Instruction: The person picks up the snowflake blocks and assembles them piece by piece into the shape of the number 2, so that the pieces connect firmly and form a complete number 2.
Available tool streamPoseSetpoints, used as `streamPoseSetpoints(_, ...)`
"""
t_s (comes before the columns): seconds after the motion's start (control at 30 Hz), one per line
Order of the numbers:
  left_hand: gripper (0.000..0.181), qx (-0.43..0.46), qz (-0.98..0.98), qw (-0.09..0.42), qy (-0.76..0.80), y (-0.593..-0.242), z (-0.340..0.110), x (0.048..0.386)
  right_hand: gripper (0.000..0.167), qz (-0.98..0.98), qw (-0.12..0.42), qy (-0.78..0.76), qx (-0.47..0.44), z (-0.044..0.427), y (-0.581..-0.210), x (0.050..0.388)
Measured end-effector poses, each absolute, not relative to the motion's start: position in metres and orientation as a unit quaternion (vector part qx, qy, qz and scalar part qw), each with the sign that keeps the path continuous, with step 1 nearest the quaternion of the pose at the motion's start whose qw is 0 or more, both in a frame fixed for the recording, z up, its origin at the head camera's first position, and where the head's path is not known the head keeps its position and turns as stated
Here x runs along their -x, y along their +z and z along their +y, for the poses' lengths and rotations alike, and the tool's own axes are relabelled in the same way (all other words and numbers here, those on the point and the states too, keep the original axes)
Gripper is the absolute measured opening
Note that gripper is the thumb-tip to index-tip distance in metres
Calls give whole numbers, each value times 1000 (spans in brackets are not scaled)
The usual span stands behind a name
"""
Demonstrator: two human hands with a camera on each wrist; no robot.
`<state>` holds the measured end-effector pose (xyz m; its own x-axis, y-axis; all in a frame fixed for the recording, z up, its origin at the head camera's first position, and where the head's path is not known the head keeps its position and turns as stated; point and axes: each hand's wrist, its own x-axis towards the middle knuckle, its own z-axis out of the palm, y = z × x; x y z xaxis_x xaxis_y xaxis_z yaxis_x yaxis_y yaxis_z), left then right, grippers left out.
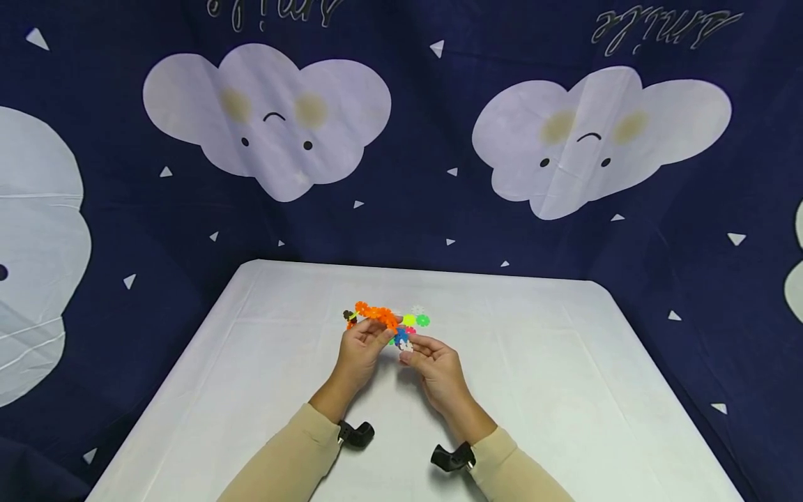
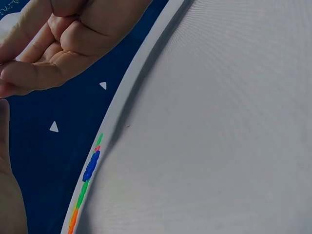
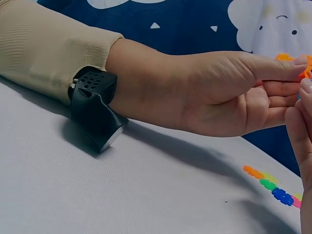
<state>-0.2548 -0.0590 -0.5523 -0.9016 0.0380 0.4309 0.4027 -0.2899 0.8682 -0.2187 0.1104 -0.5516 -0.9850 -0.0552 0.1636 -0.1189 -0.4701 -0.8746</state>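
My left hand [image 1: 360,352] pinches a chain of orange snowflake building discs [image 1: 379,314] above the table in the head view. Close by on the right, my right hand [image 1: 442,373] holds a white snowflake disc [image 1: 406,346] between thumb and fingers. A blue disc [image 1: 401,337] shows between the fingertips of both hands; whether it is joined to the orange chain I cannot tell. The right wrist view shows the left hand [image 3: 224,95] gripping an orange disc [image 3: 309,68], while the right hand [image 3: 303,136] is cut off at the edge.
Behind the hands are yellow [image 1: 409,320], green [image 1: 423,320] and dark discs [image 1: 348,316]. Blue discs [image 3: 282,196] lie with other coloured ones on the white table [image 1: 564,390]. A dark blue cloud-print cloth [image 1: 426,132] hangs behind. Black wrist cameras [image 1: 357,435] sit on both sleeves.
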Motion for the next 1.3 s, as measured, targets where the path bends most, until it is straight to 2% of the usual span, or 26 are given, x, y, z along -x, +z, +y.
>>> streamPoseSetpoints(0.13,18,216,-564,114,-789,-553,-58,256,32,-519,32,850,-80,109,-551,218)
streamPoseSetpoints(0.37,14,184,-545,100,-812,-550,-52,251,31,-522,55,848,-74,106,-550,215)
streamPoseSetpoints(0.57,20,216,-531,81,-815,-551,-51,251,33,-509,69,854,-78,106,-552,215)
streamPoseSetpoints(0.73,11,190,-521,76,-829,-552,-48,250,32,-504,73,857,-83,105,-553,215)
streamPoseSetpoints(0.9,10,192,-498,72,-842,-552,-45,250,32,-501,87,855,-101,105,-554,214)
streamPoseSetpoints(1.3,21,191,-524,85,-826,-545,-46,248,35,-490,61,852,-174,110,-555,216)
